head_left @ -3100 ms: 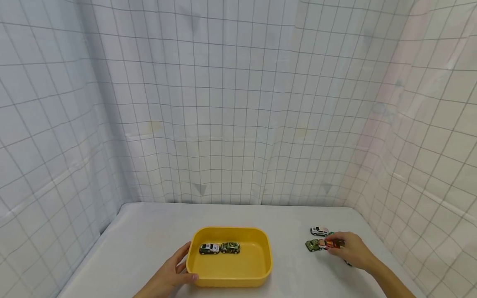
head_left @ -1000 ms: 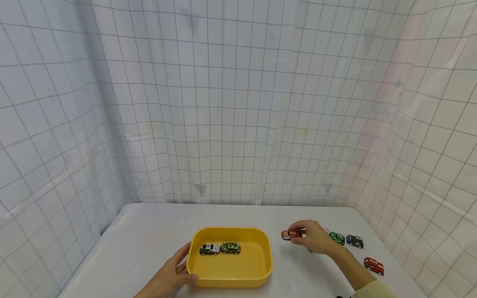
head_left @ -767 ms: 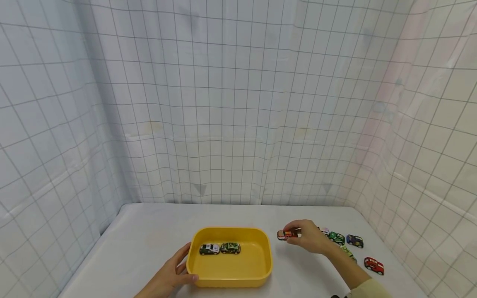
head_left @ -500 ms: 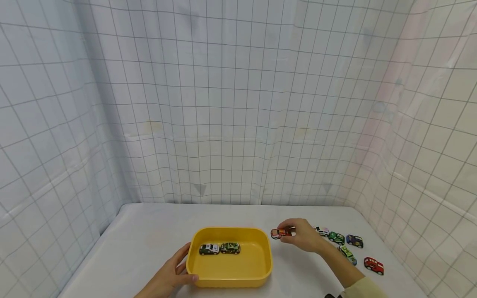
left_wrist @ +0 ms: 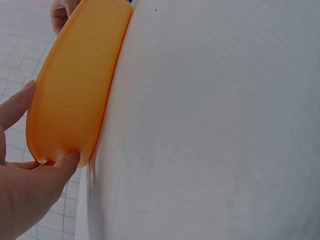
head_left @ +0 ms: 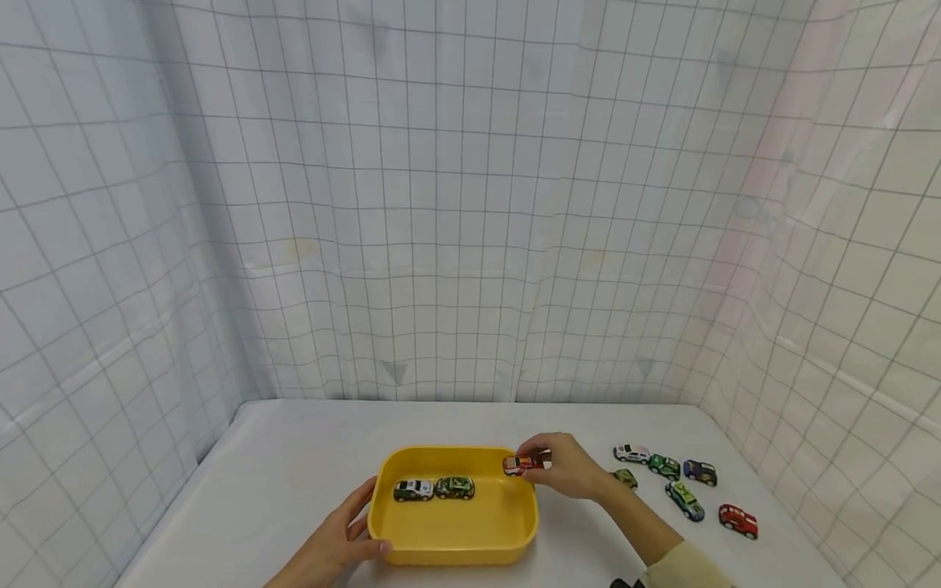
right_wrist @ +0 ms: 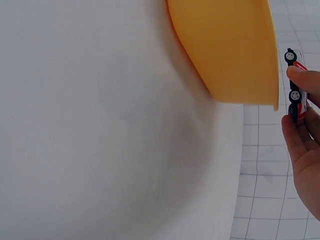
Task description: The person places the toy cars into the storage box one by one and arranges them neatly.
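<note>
My right hand [head_left: 569, 467] pinches a red and white toy car [head_left: 518, 465] over the right back corner of a yellow plastic bin [head_left: 456, 535]. In the right wrist view the toy car [right_wrist: 295, 82] shows its dark wheels, held between thumb and fingers just above the bin's rim. My left hand [head_left: 334, 535] grips the bin's left end, thumb at the front corner and fingers along the side. Inside the bin, a white and dark green toy car [head_left: 413, 490] and a camouflage toy car [head_left: 455, 488] stand end to end near the left.
Several toy cars lie at the table's right: a white one [head_left: 631, 453], green one [head_left: 665, 466], dark blue one [head_left: 700, 472], lime green one [head_left: 685, 501], red one [head_left: 738, 520] and a camouflage one [head_left: 624, 478] partly behind my right arm. Gridded white curtains [head_left: 470, 245] enclose the table.
My right hand has picked up the red and white toy car from the group at right and carried it left, over the bin's edge. My left hand and the bin stay put.
</note>
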Demonstrator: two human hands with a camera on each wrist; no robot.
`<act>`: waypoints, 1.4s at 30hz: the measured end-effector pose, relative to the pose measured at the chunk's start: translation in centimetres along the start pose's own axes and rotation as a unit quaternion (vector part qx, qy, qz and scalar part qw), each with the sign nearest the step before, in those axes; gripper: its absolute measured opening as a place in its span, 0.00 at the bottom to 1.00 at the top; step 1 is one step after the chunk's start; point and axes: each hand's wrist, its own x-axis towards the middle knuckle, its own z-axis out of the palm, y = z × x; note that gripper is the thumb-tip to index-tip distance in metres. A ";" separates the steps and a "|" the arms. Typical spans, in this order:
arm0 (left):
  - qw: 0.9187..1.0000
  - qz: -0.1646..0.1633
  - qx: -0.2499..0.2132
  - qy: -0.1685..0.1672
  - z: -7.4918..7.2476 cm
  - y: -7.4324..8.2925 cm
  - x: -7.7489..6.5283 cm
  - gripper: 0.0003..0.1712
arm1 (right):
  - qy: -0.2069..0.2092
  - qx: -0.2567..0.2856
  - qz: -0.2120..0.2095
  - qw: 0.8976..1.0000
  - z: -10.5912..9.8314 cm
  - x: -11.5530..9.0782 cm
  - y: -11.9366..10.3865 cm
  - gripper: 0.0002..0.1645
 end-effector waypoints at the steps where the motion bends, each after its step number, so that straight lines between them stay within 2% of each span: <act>1: 1.000 0.001 0.001 -0.002 0.0 -0.1 0.0 0.61 | -0.001 0.001 -0.002 1.000 0.3 0.1 -0.1 0.14; 5: 1.000 0.000 0.005 -0.004 0.0 -0.4 -0.2 0.62 | -0.005 0.007 -0.009 1.000 1.5 0.5 -0.7 0.14; 9: 1.000 -0.004 0.004 -0.012 -0.1 -0.8 -0.1 0.62 | -0.003 -0.009 -0.011 1.000 2.7 1.0 -0.8 0.14; 13: 0.999 -0.007 -0.030 -0.031 -0.2 -1.0 -0.1 0.60 | 0.003 -0.027 -0.009 1.000 3.8 1.4 -0.5 0.15; 16: 0.998 -0.012 -0.049 -0.034 -0.2 -1.1 -0.2 0.61 | 0.000 -0.049 -0.020 0.999 4.5 1.6 -0.3 0.15; 22: 0.998 -0.015 -0.058 -0.033 -0.3 -1.2 -0.5 0.61 | -0.010 -0.113 -0.043 0.993 5.7 2.0 -0.8 0.13; 26: 0.996 -0.016 -0.073 -0.041 -0.6 -1.4 -0.6 0.60 | -0.013 -0.181 -0.056 0.982 6.3 2.1 -1.3 0.12; 32: 0.991 0.021 -0.107 -0.072 -0.6 -1.3 -0.3 0.55 | 0.014 -0.255 -0.065 0.965 6.4 2.5 -1.6 0.11; 37: 0.990 0.024 -0.115 -0.075 -0.4 -0.8 -0.3 0.54 | 0.005 -0.313 -0.075 0.947 6.4 2.8 -1.5 0.07; 42: 0.991 0.029 -0.109 -0.077 -0.2 -0.3 -0.4 0.55 | -0.013 -0.356 -0.059 0.933 6.6 2.9 -1.9 0.04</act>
